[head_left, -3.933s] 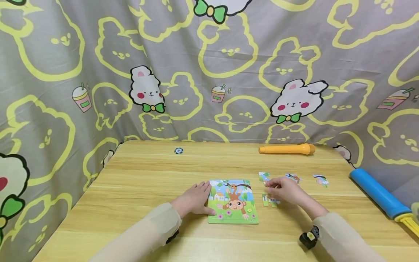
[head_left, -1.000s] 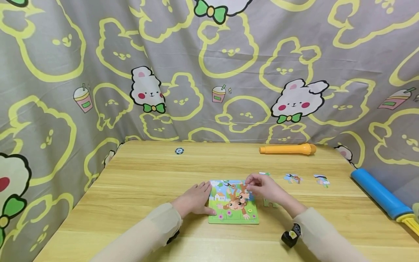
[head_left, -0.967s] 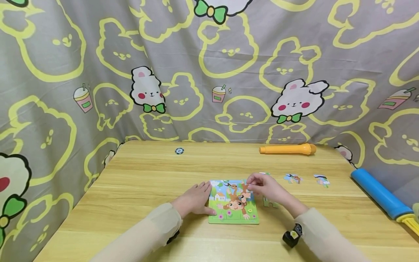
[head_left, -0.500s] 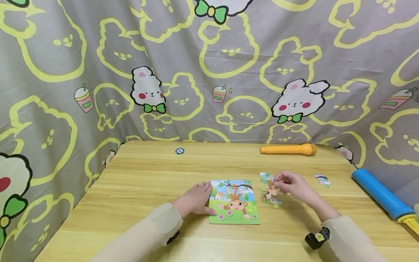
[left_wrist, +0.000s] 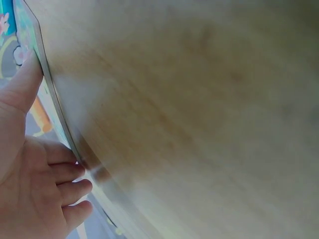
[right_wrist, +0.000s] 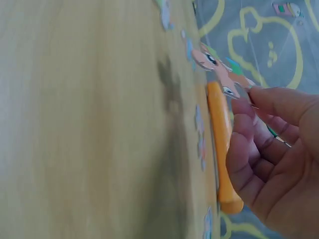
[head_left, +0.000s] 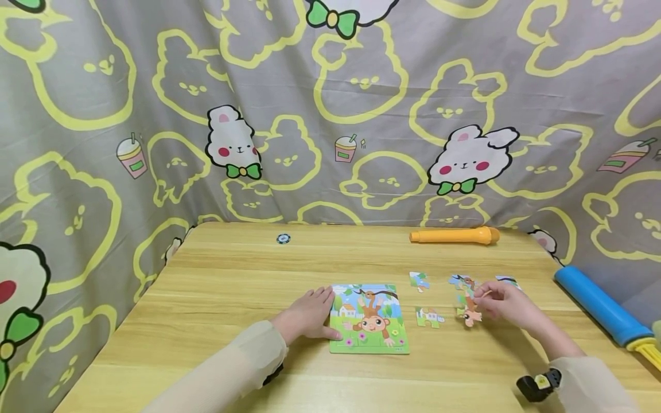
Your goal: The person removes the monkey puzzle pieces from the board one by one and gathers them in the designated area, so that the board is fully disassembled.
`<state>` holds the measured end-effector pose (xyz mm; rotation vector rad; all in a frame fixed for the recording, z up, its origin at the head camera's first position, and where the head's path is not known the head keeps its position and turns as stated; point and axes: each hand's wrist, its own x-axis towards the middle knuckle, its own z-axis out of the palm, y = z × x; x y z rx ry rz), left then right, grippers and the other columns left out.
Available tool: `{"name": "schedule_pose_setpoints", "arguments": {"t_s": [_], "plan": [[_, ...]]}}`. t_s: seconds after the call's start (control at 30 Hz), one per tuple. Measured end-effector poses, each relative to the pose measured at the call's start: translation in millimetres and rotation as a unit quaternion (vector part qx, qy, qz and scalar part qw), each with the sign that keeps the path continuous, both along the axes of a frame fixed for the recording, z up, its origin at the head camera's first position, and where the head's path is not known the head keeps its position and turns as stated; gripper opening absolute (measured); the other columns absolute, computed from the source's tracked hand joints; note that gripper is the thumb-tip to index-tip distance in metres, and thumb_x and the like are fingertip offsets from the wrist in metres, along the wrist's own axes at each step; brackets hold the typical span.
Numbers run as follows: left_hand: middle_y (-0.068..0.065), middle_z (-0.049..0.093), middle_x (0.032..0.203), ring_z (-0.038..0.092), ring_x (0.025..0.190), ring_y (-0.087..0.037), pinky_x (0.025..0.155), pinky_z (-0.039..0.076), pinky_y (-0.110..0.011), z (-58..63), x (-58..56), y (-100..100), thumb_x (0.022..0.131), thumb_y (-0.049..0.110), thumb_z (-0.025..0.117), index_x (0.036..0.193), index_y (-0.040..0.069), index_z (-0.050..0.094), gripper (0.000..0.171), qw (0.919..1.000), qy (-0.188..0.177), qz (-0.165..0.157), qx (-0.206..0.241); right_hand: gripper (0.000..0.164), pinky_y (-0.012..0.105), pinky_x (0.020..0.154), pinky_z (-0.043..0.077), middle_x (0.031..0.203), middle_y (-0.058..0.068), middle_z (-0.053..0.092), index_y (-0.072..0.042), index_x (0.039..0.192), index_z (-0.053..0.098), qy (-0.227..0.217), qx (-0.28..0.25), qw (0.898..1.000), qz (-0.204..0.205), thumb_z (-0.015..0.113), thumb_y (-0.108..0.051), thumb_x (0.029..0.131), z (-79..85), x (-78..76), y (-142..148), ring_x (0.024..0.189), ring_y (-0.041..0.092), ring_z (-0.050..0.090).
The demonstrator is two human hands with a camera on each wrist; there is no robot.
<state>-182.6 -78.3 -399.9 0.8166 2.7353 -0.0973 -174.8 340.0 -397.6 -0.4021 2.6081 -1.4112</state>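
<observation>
A square monkey picture puzzle board [head_left: 361, 342] lies flat on the table. My left hand [head_left: 308, 314] rests at its left side, with the thumb on the front left part; in the left wrist view the fingers of this hand [left_wrist: 35, 184] lie beside the board's edge [left_wrist: 36, 25]. To the right, my right hand [head_left: 508, 301] pinches a puzzle piece [head_left: 469, 314] showing part of the monkey's face. The right wrist view shows this piece [right_wrist: 212, 60] raised off the table between thumb and fingers. Loose pieces lie around it: a leafy one [head_left: 419, 279], a fence one [head_left: 428, 316], a brown-and-blue one [head_left: 458, 279].
Another loose piece [head_left: 508, 280] is partly behind my right hand. An orange toy microphone [head_left: 454, 235] and a round chip [head_left: 283, 238] lie at the back of the wooden table [head_left: 217, 275]. A blue tube with a yellow end [head_left: 594, 304] lies along the right edge.
My right hand held the monkey-face piece over the board's right part, then carried it rightward past the leafy and fence pieces. My left hand has stayed at the board.
</observation>
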Motion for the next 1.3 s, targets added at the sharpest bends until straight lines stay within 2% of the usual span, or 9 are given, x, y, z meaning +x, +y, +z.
{"name": "schedule_pose_setpoints", "arguments": {"t_s": [0.1,0.27,0.43,0.93,1.1,1.3], "plan": [[-0.013,0.023,0.149,0.022,0.135,-0.026,0.109,0.019,-0.038,0.2,0.1,0.1,0.080,0.064,0.053,0.143,0.001,0.028,0.093,1.0000,-0.002,0.002,0.001,0.018,0.031,0.047,0.042,0.069,0.008,0.052,0.010,0.096,0.055,-0.022,0.013,1.000,0.004,0.055,-0.008,0.092,-4.7,-0.2,8.0,0.054,0.013,0.045],[-0.013,0.023,0.149,0.022,0.135,-0.026,0.109,0.019,-0.038,0.6,0.4,0.6,0.080,0.064,0.053,0.143,0.001,0.028,0.093,1.0000,-0.004,0.003,0.003,0.018,0.027,0.051,0.046,0.071,0.005,0.053,0.006,0.096,0.059,-0.057,0.057,0.996,-0.035,0.059,-0.011,0.090,-13.2,-0.7,15.7,0.060,0.012,0.049],[-0.013,0.023,0.149,0.022,0.135,-0.026,0.109,0.019,-0.038,0.5,0.4,0.7,0.080,0.064,0.053,0.143,0.001,0.028,0.093,1.0000,-0.002,0.003,0.001,0.018,0.028,0.051,0.045,0.072,0.005,0.053,0.005,0.095,0.061,-0.049,0.089,0.994,-0.042,0.059,-0.012,0.090,-17.1,-1.1,18.6,0.061,0.015,0.048],[-0.013,0.024,0.148,0.022,0.135,-0.027,0.109,0.020,-0.038,1.1,1.0,0.2,0.080,0.064,0.053,0.143,0.001,0.028,0.093,1.0000,0.000,0.001,0.001,0.013,0.025,0.047,0.039,0.068,0.003,0.050,0.003,0.092,0.062,-0.056,0.108,0.992,-0.044,0.057,-0.008,0.091,-17.9,-5.2,17.1,0.058,0.014,0.043],[-0.013,0.024,0.148,0.023,0.135,-0.027,0.109,0.020,-0.038,2.1,1.8,0.2,0.080,0.063,0.053,0.143,0.000,0.028,0.093,1.0000,0.000,0.002,0.001,0.014,0.026,0.048,0.040,0.071,0.004,0.052,0.004,0.092,0.063,-0.042,0.114,0.992,-0.044,0.058,-0.008,0.090,-13.6,-6.5,13.2,0.059,0.014,0.045],[-0.013,0.024,0.148,0.023,0.135,-0.026,0.109,0.020,-0.038,3.0,2.3,0.4,0.080,0.063,0.053,0.143,0.000,0.028,0.093,1.0000,0.000,0.003,-0.003,0.020,0.028,0.055,0.045,0.078,0.007,0.056,0.009,0.099,0.061,0.019,0.098,0.995,-0.016,0.059,-0.009,0.089,-5.6,-7.4,1.9,0.065,0.012,0.048]]}}
